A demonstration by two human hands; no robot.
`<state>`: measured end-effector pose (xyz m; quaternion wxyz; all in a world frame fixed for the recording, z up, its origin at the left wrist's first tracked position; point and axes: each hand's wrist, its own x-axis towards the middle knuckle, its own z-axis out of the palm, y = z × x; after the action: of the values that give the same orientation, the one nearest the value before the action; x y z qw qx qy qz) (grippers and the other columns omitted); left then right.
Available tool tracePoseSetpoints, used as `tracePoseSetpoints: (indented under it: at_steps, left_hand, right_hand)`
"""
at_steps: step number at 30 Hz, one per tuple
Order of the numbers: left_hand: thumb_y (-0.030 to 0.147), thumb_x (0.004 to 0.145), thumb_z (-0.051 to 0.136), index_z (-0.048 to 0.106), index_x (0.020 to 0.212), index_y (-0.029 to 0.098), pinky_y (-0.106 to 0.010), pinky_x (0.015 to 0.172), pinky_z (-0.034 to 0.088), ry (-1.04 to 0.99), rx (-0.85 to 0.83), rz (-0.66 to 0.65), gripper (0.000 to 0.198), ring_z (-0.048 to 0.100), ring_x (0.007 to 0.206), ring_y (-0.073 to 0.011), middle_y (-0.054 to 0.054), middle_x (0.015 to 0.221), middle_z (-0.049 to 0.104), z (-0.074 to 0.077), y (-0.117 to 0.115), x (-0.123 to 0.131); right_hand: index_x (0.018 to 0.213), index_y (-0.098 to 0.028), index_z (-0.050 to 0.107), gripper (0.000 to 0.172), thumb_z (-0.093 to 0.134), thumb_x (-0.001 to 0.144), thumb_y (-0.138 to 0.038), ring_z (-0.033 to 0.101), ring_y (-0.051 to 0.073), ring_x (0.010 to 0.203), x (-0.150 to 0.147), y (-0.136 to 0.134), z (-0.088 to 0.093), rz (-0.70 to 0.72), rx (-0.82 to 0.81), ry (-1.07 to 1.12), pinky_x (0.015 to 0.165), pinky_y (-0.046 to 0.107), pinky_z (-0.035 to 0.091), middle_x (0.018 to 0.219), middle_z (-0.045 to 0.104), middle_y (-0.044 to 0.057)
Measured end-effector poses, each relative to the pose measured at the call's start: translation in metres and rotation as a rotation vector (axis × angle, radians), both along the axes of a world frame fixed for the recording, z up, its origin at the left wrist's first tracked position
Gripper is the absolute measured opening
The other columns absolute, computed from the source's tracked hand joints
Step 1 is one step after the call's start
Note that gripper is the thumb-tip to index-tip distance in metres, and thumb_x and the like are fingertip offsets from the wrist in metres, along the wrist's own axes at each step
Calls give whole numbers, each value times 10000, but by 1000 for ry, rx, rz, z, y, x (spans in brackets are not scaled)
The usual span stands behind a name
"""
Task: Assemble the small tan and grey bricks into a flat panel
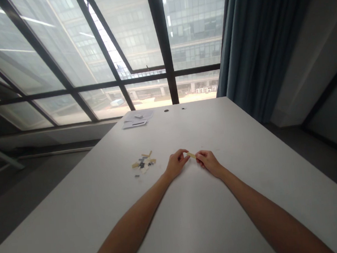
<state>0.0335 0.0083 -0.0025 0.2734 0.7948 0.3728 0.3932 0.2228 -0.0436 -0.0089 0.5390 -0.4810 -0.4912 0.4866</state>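
Observation:
Both my hands rest on the white table (pixel 253 198) near its middle. My left hand (pixel 176 163) and my right hand (pixel 207 160) are closed in pinches on the two ends of one small tan piece (pixel 192 155), held between them just above the tabletop. A small pile of loose tan, white and dark pieces (pixel 144 164) lies on the table to the left of my left hand, a short way apart from it.
Sheets of paper (pixel 138 119) lie at the table's far edge, beside two round holes (pixel 166 110). Large windows (pixel 137 46) stand behind the table, a dark curtain (pixel 261 42) at the right. Floor shows along both sides of the table.

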Motion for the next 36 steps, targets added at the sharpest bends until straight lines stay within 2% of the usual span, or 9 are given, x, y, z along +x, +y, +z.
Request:
tracePoseSetpoints:
  at_steps: [18, 36]
  left_hand:
    - [411, 878, 640, 693, 1044, 163, -217, 563, 289, 8, -7, 10, 302, 354, 545, -88, 87, 566, 377, -4, 3, -1]
    - [406, 878, 640, 694, 1035, 162, -220, 565, 296, 7, -1, 4, 295, 357, 542, -89, 88, 561, 375, -1, 2, -1]
  right_hand:
    - [689, -166, 612, 274, 624, 772, -427, 399, 70, 441, 1, 3, -5, 5, 2, 10, 419, 210, 296, 567, 556, -33]
    - [688, -167, 616, 274, 634, 761, -430, 404, 72, 440, 0, 0, -1, 6, -5, 21, 417, 215, 292, 561, 559, -31]
